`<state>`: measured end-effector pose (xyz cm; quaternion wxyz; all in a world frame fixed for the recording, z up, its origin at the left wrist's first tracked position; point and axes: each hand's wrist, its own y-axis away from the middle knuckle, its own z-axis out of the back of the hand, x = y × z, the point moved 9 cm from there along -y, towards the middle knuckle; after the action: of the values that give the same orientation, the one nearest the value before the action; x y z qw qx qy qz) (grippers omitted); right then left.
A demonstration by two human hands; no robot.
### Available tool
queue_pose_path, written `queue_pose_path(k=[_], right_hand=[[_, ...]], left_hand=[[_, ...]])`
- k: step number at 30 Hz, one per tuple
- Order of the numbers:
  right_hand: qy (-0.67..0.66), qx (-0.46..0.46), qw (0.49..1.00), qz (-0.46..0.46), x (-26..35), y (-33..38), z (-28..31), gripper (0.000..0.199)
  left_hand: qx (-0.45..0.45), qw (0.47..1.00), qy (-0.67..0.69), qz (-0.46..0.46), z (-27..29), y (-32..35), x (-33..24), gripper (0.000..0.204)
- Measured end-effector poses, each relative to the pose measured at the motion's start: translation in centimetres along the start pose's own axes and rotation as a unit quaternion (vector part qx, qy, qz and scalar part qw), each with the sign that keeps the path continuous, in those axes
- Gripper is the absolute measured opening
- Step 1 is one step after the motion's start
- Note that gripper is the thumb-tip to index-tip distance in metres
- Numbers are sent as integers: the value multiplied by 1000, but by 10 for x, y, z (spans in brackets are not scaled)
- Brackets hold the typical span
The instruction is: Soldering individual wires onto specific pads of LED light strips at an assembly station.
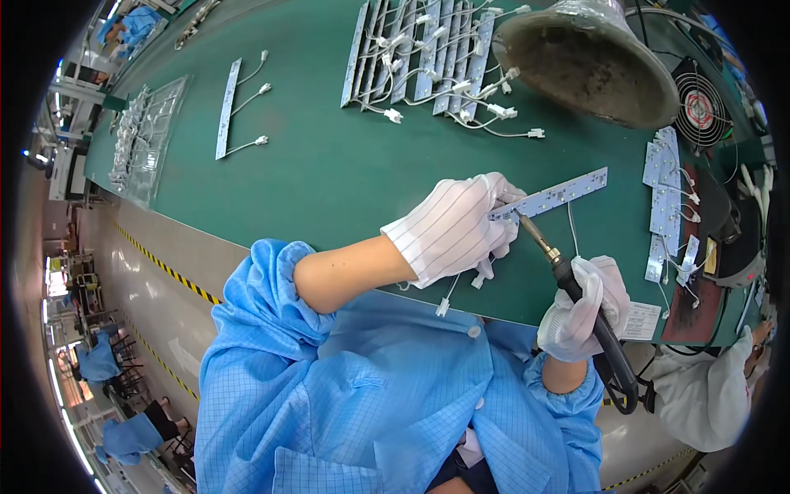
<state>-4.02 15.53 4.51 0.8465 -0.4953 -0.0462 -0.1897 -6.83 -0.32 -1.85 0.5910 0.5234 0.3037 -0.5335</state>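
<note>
My left hand (461,226), in a white striped glove, is closed on the left end of a narrow LED strip board (568,191), which slants up to the right above the table. A soldering iron (568,276) is gripped in my gloved right hand (588,309). Its tip meets or nearly meets the board close to my left fingers; I cannot tell if they touch. One white wire hangs from the board toward my right hand. Below my left hand a white connector (443,307) dangles on its wire near the table edge.
Several wired LED strips (428,58) lie in rows at the far side, beside a large fume funnel (588,62). One strip (228,111) lies alone at left, near a clear tray (156,140). At right are more boards (665,193), a fan (702,107) and a paper label (640,321).
</note>
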Motion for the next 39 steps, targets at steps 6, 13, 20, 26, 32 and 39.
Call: queue_pose_path(k=[6, 13, 20, 26, 32, 39], right_hand=[[-85, -16, 996, -36, -7, 6, 6, 18], [-82, -8, 994, -70, -8, 2, 2, 22], [-102, -1, 992, -78, -6, 0, 2, 21], [-150, -96, 978, -112, -23, 6, 12, 17], [-128, -38, 984, -120, -18, 7, 8, 21], [-59, -18, 996, -69, -9, 1, 5, 20]], left_hand=[[-6, 1000, 16, -1, -2, 1, -2, 32], [-26, 999, 3, -39, 1, 1, -3, 29], [-30, 999, -14, -34, 1, 1, -5, 26], [3, 999, 44, 8, 2, -2, 3, 26], [12, 998, 61, -14, 0, -4, 6, 29], [1, 998, 48, -28, 2, -4, 3, 27]])
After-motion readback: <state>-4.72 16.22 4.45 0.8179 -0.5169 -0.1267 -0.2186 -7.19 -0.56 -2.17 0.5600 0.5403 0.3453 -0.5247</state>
